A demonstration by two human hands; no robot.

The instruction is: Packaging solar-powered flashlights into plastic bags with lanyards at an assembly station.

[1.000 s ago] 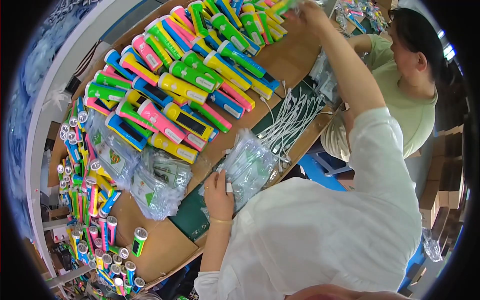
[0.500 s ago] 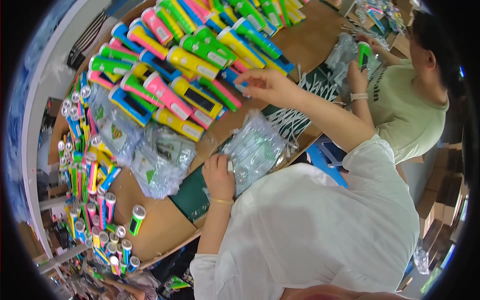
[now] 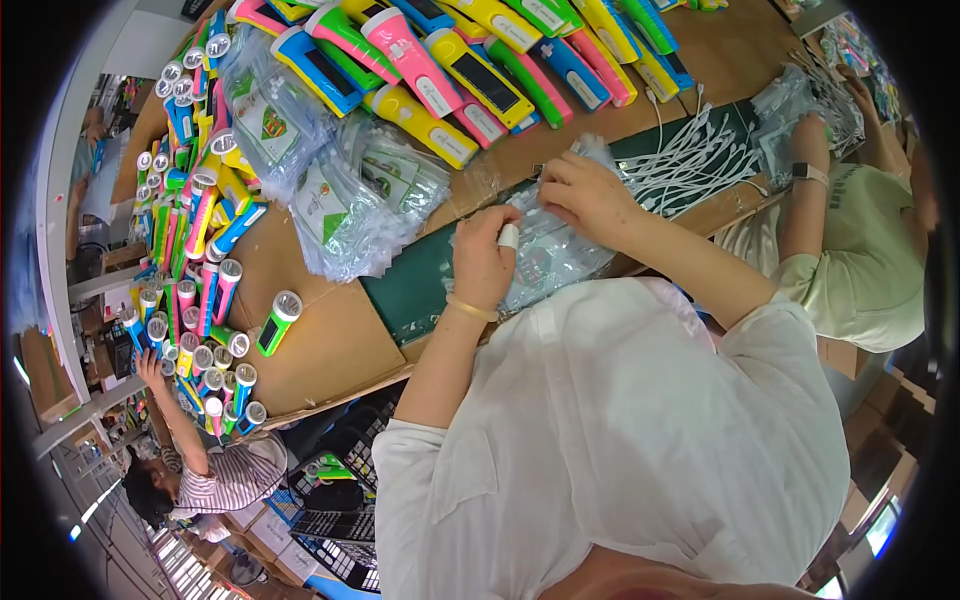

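Note:
My left hand (image 3: 485,258) is closed at the near-left edge of a pile of clear plastic bags (image 3: 560,250), fingers curled on the plastic. A white cover (image 3: 508,237) shows on one of its digits. Over the far side of these bags, my right hand (image 3: 585,195) has its fingertips pinched together. A small metal, plug-like end (image 3: 538,171) shows beside them; whatever lies between the fingers is hidden. White cables (image 3: 690,165) with plugs lie loose just right of my right hand.
Printed clear bags (image 3: 350,200) lie left of my hands on the cardboard-covered table (image 3: 320,335). Colourful flashlights (image 3: 490,75) are heaped beyond, with several more standing at the left. One green flashlight (image 3: 279,323) stands apart. Co-workers sit at right (image 3: 850,260) and lower left (image 3: 230,470).
My right hand has come back from beside the flashlight heap to the plastic bags, near my left hand. My left hand stays at the bags. The head view has shifted, showing more of the lower-left co-worker.

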